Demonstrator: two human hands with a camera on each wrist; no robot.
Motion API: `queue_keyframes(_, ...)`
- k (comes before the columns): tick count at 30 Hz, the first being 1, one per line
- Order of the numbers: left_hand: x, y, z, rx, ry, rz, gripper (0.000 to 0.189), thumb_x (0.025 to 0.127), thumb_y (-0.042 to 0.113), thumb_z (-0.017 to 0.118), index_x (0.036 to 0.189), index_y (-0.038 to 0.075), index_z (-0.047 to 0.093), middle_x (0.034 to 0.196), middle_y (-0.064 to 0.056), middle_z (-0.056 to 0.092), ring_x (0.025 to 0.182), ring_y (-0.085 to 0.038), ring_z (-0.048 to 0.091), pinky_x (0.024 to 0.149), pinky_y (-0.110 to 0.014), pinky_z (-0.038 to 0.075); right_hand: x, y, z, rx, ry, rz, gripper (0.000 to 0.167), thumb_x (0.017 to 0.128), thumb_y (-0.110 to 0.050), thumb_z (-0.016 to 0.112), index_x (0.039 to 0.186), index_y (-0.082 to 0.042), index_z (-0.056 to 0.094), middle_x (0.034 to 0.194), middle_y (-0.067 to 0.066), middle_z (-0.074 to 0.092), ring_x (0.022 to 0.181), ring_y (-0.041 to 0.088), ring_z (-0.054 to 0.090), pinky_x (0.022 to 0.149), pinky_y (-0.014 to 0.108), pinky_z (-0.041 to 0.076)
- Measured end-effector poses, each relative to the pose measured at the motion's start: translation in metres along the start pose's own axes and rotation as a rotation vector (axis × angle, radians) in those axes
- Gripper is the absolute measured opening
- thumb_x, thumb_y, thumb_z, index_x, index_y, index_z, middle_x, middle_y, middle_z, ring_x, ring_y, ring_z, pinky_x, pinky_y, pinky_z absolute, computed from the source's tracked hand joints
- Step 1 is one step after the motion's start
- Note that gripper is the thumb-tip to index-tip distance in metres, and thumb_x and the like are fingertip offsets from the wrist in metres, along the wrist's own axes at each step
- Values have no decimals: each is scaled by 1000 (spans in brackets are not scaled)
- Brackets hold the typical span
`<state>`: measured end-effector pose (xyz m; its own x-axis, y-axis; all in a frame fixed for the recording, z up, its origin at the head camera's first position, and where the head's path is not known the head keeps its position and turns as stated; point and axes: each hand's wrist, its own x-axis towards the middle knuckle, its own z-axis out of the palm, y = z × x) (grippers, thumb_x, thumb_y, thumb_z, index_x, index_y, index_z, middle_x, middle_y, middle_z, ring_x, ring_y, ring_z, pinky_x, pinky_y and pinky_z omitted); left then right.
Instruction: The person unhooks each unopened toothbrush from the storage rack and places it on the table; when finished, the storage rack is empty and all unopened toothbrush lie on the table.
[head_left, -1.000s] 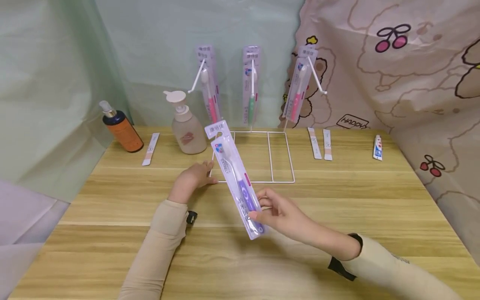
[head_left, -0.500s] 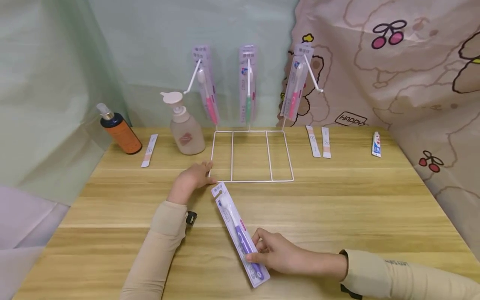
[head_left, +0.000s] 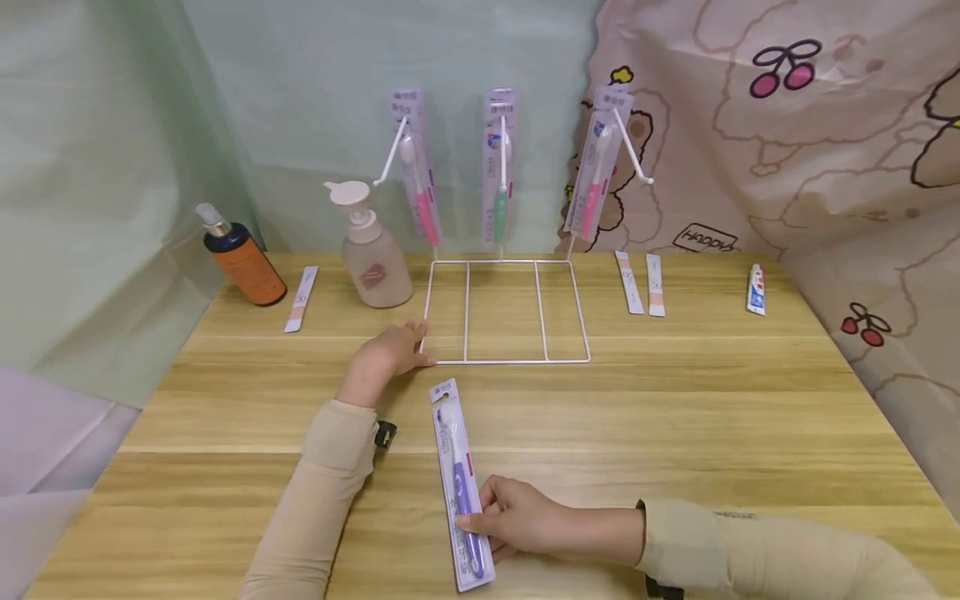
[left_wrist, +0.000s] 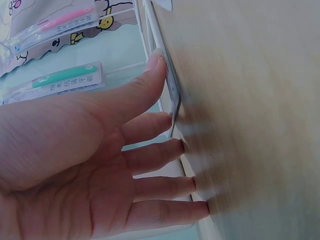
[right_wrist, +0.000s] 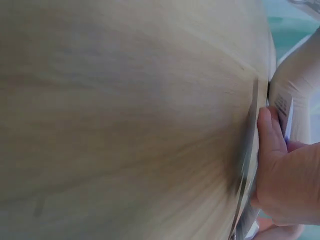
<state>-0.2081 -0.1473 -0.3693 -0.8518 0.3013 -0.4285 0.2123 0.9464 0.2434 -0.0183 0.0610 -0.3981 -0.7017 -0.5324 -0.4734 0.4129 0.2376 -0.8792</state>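
Note:
My right hand [head_left: 521,517] pinches a packaged toothbrush [head_left: 450,442] with a purple handle near its lower end, thumb on the front. The pack stands over the front of the table, its hook slot pointing away from me. In the right wrist view, part of the pack [right_wrist: 284,112] shows beside the fingers. My left hand [head_left: 386,354] rests at the near left corner of a white wire rack [head_left: 506,362]. Seen from the left wrist, its thumb [left_wrist: 145,82] presses on the wire while the other fingers reach, nearly straight, to the tabletop.
Packaged toothbrushes hang on the rack's three hooks: pink [head_left: 423,200], green [head_left: 500,200] and pink [head_left: 595,183]. Left of it stand a pump bottle [head_left: 375,271] and an orange spray bottle [head_left: 247,267]. Slim sachets [head_left: 302,298] and a small toothpaste tube [head_left: 756,290] lie on the table [head_left: 675,417].
My right hand has brought the purple toothbrush pack down and towards me, away from the rack, then slightly left, turning it more upright in view. My left hand has stayed at the rack corner.

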Motion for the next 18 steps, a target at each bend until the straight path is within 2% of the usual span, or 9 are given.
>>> queue_keyframes(8,-3,2,-2,-38,-12,-15,71,94,30,55,148,2,18,151,-25,14,137,-44,16,111,-55,20,13,-3,19,-52,-25,38,25,85,-17,69,79,-2,50,63,15,66,48,13,61,48,30,56)
queue_keyframes(14,-3,3,-3,-26,-2,-13,72,93,31,55,148,1,19,151,-25,15,137,-45,17,111,-55,22,23,-7,21,-161,-81,32,24,85,-19,69,76,-2,54,58,15,66,52,27,67,46,32,56)
queue_keyframes(18,-2,2,-2,-22,-1,-17,73,93,32,56,148,2,19,151,-25,15,137,-45,18,111,-55,22,28,-11,19,-251,-107,42,28,84,-24,70,71,-3,57,53,13,64,48,24,66,44,32,55)
